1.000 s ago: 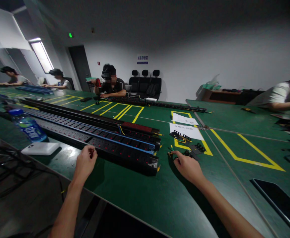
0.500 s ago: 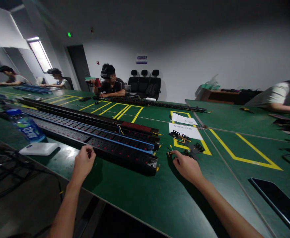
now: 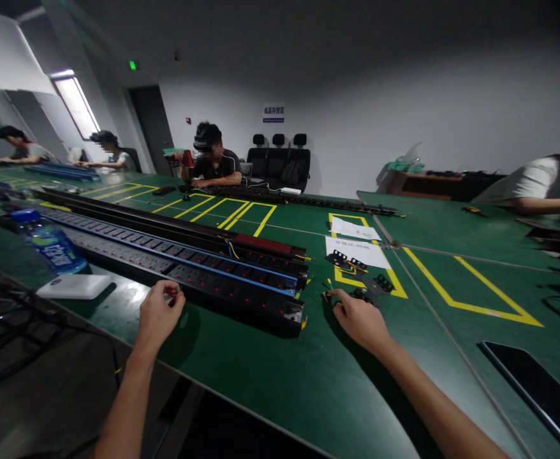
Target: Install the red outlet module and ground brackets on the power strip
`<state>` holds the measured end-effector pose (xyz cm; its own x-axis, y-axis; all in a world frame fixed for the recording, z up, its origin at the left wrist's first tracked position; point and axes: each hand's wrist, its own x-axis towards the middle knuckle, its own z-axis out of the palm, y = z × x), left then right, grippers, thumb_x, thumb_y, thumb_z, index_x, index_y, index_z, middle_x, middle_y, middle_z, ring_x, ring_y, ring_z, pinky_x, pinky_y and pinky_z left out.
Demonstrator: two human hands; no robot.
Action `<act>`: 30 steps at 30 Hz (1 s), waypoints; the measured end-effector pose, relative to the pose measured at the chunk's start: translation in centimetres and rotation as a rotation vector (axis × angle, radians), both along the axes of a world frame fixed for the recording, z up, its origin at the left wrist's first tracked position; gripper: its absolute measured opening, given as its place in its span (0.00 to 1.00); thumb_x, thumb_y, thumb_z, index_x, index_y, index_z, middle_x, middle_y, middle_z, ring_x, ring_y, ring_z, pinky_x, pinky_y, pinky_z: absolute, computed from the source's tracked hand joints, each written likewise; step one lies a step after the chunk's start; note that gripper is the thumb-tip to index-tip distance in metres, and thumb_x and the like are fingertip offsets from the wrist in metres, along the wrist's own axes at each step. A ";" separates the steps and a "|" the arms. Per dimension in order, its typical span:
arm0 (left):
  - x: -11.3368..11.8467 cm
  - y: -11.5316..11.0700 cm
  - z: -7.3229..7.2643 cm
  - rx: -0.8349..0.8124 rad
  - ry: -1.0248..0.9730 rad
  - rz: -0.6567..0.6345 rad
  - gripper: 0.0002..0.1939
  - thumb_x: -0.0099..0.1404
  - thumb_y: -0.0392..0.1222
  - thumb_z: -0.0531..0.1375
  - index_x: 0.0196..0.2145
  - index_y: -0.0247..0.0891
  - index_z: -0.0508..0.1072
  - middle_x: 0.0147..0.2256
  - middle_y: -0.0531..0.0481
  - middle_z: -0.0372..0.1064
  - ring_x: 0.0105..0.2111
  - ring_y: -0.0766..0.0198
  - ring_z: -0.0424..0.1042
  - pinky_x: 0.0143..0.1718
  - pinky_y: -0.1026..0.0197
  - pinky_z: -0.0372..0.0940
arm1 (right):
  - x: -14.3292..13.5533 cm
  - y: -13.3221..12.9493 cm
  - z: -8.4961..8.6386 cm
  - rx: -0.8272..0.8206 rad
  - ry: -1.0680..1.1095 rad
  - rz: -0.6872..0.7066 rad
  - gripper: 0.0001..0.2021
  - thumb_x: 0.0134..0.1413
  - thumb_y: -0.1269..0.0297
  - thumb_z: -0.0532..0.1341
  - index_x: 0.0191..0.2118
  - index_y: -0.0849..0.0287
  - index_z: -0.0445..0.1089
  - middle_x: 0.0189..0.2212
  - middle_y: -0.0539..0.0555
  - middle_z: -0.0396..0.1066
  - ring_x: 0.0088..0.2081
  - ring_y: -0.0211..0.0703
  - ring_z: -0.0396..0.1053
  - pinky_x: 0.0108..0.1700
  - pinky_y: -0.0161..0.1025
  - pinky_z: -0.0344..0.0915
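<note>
My left hand is over the near edge of the long black socket strips, thumb and fingertips pinched together. Whatever lies in that pinch is too small to make out. Just beside it runs the nearest black socket strip, with small red marks along its top. Right of the strips' ends, my right hand rests low at the table with its fingers curled. Its fingertips are at a small yellowish piece that I cannot name. Black perforated plates with yellow wires lie just beyond that hand.
On the left stand a blue-labelled bottle and a white flat box. A phone lies at the near right. Paper sheets lie beyond the plates. A co-worker sits across the green table; others sit left and right.
Both hands stay nearly where they were. The left fingers have shifted slightly, showing a small gap inside the curl; the view has moved a little.
</note>
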<state>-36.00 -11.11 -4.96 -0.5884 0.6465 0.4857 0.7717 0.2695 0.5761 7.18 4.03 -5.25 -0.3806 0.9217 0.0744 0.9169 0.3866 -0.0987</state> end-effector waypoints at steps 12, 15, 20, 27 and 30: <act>0.2 0.0 0.2 0.033 -0.140 0.042 0.14 0.56 0.55 0.61 0.33 0.43 0.67 0.33 0.49 0.75 0.35 0.54 0.78 0.43 0.53 0.73 | 0.1 0.0 0.1 -0.004 -0.003 0.009 0.20 0.68 0.66 0.50 0.60 0.55 0.67 0.44 0.58 0.81 0.42 0.52 0.79 0.35 0.39 0.60; 0.4 0.0 0.2 0.070 -0.173 0.042 0.15 0.55 0.55 0.61 0.33 0.43 0.67 0.32 0.49 0.75 0.35 0.55 0.78 0.43 0.53 0.74 | 0.0 0.0 0.1 -0.010 -0.004 0.005 0.19 0.68 0.66 0.50 0.60 0.54 0.67 0.45 0.58 0.80 0.43 0.52 0.79 0.36 0.39 0.60; 0.6 0.1 0.4 0.059 -0.166 0.068 0.16 0.55 0.56 0.61 0.34 0.42 0.69 0.33 0.47 0.76 0.37 0.52 0.79 0.46 0.49 0.73 | 0.0 0.0 0.2 -0.021 -0.005 -0.007 0.19 0.68 0.66 0.50 0.60 0.53 0.67 0.45 0.58 0.80 0.43 0.50 0.78 0.36 0.38 0.60; 0.7 0.0 0.5 0.043 -0.141 0.087 0.15 0.56 0.56 0.60 0.33 0.43 0.70 0.34 0.46 0.77 0.38 0.51 0.79 0.46 0.50 0.72 | 0.0 -0.1 0.1 0.013 -0.002 0.009 0.19 0.68 0.66 0.50 0.60 0.54 0.67 0.44 0.57 0.81 0.43 0.52 0.79 0.35 0.38 0.61; 0.7 0.0 0.4 0.019 -0.145 0.089 0.15 0.56 0.57 0.59 0.34 0.43 0.71 0.33 0.46 0.77 0.37 0.51 0.79 0.46 0.50 0.71 | 0.1 -0.1 0.1 0.015 0.000 0.013 0.19 0.68 0.66 0.50 0.60 0.54 0.67 0.44 0.58 0.81 0.43 0.53 0.79 0.35 0.39 0.61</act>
<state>-35.34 -11.16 -4.58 -0.7075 0.5802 0.4035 0.6540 0.3210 0.6850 7.24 3.98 -5.17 -0.3923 0.9156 0.0885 0.9120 0.3997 -0.0926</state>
